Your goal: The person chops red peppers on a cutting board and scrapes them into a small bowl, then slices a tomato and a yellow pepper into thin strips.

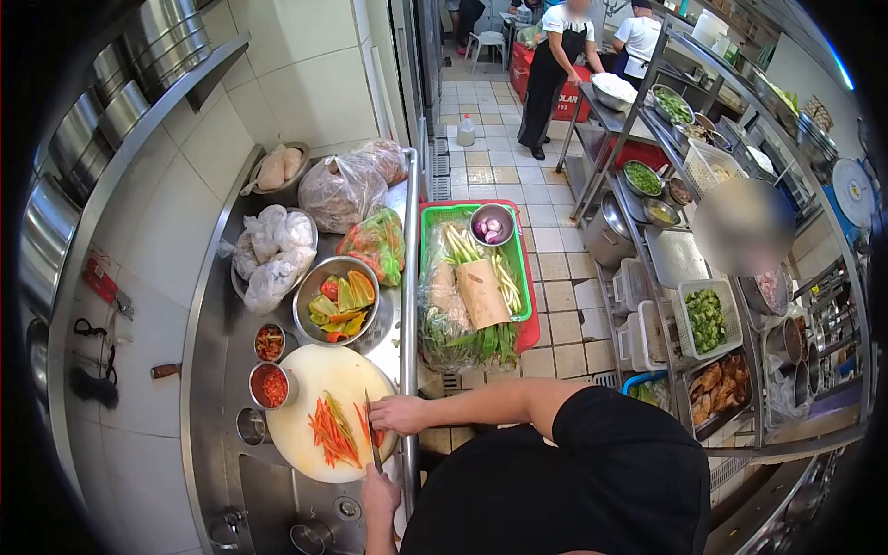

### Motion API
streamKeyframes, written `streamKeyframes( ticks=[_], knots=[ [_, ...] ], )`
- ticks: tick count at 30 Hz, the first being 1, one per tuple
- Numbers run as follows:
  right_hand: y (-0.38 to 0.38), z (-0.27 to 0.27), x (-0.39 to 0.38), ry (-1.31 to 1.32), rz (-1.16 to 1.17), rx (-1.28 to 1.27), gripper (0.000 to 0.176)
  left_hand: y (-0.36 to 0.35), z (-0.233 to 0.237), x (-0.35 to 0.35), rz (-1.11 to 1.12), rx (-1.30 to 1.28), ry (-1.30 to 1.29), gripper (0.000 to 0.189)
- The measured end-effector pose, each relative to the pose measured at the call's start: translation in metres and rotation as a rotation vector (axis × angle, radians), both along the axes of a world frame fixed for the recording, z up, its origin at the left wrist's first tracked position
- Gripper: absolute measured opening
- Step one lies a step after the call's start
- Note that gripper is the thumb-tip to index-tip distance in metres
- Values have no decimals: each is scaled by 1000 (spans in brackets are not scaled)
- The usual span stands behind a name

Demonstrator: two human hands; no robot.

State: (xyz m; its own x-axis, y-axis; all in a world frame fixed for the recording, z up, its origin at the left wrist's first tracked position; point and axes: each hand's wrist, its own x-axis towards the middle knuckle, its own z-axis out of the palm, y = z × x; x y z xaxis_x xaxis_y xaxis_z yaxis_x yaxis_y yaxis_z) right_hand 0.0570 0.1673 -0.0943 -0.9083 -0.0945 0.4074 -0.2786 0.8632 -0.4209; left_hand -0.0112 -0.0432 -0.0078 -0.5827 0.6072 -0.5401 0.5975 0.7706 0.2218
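My left hand (pixel 380 497) is closed round the handle of a kitchen knife (pixel 374 439), whose blade points away across a round white cutting board (pixel 301 370). My right hand (pixel 400 414) rests beside the blade, its fingers bent over red pepper (pixel 377 435) at the board's right side. The fingertips are partly hidden. Left of the knife lies a pile of thin red pepper strips (pixel 330 435), with some yellow-green strips on it. A metal cup of chopped red pepper (pixel 272 386) stands at the board's left edge.
Beyond the board are a steel bowl of pepper pieces (pixel 324 319) and bagged food (pixel 347 190). A green crate (pixel 429 222) of vegetables stands to the right. A sink drain (pixel 348 508) lies nearby. Shelves (pixel 673 254) hold food; a person in an apron (pixel 561 65) stands farther off.
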Motion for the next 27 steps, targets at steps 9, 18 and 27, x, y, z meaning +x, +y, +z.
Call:
streamKeyframes(
  ticks=[9, 18, 27],
  knots=[
    [-19, -1, 4, -21, -91, -143, 17, 12, -34, -16, 97, 65, -39, 27],
    [-19, -7, -13, 32, -80, -80, 20, 12, -39, -38, 230, 127, -60, 25],
    [-23, 0, -8, -54, -196, -124, 29, 18, -23, -22, 79, 81, 60, 26]
  ],
)
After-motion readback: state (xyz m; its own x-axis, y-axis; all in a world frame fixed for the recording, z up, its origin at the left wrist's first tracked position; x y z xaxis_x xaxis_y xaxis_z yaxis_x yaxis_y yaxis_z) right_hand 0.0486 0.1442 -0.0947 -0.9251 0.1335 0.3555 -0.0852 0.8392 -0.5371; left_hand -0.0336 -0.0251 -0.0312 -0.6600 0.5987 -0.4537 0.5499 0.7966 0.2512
